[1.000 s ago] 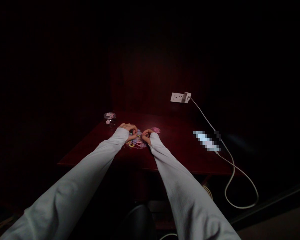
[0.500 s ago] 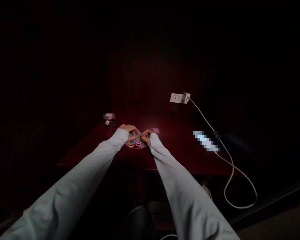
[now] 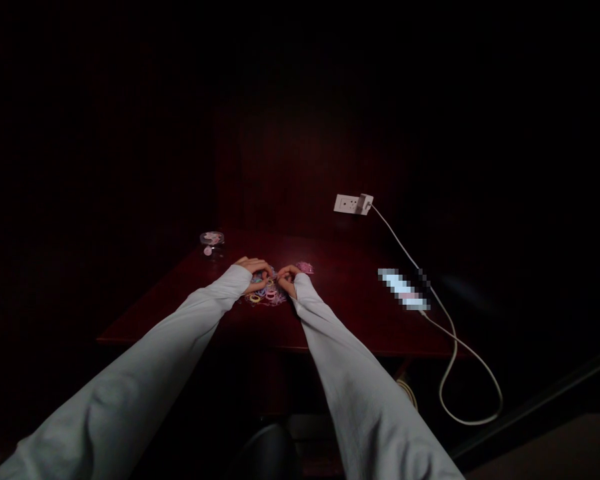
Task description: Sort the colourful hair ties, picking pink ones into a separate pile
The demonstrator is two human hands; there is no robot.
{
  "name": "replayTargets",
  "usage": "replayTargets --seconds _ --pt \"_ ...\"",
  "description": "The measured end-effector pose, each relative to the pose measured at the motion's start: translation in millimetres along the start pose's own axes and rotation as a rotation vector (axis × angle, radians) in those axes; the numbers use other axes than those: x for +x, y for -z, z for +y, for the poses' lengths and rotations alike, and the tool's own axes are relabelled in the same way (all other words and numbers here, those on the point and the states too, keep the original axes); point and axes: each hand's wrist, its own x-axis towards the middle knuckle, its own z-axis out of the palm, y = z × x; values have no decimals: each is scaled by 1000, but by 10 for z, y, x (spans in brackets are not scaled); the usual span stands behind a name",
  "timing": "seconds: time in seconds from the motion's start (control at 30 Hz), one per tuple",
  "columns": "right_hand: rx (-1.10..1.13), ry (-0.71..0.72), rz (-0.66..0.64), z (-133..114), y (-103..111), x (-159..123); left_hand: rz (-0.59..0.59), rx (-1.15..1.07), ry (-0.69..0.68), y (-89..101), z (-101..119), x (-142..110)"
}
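Note:
A loose heap of small colourful hair ties, in yellow, pink, purple and blue, lies on the dark red table. My left hand curls over the heap's left side, thumb below and fingers bent towards it. Facing it from the right, my right hand has its fingers and thumb drawn together at the heap's edge. Whatever lies between the fingertips of either hand is too small and dark to make out. Just behind my right hand sits a small pink bunch, perhaps more hair ties.
A clear round container with pink pieces stands at the back left. On the right lies a lit, blurred-out phone; its white cable runs to the wall socket and loops past the table's edge.
The whole view has shifted slightly, so things appear a bit lower and further left. My hands stay at the heap, with fingers slightly moved.

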Motion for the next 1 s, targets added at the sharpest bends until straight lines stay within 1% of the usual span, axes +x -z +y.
replayTargets --seconds 0.23,0.33,0.47,0.63,0.73,0.87,1.0 --pt "36 -1 17 0 30 -2 -27 -5 40 37 27 1" --pt "63 -23 -11 -8 24 1 -30 -14 44 55 44 3" --pt "75 -15 -62 -35 13 0 -9 -32 45 56 53 -7" --pt "70 -16 -86 -72 23 -25 9 -61 12 23 -23 -12" --pt "83 2 -117 -83 23 -37 -27 -73 -2 -6 -88 5" --pt "62 10 -123 -92 7 -45 -59 -81 -17 -52 -136 27" --pt "2 -15 -114 -101 -10 -51 -24 -51 -32 -98 -147 22"
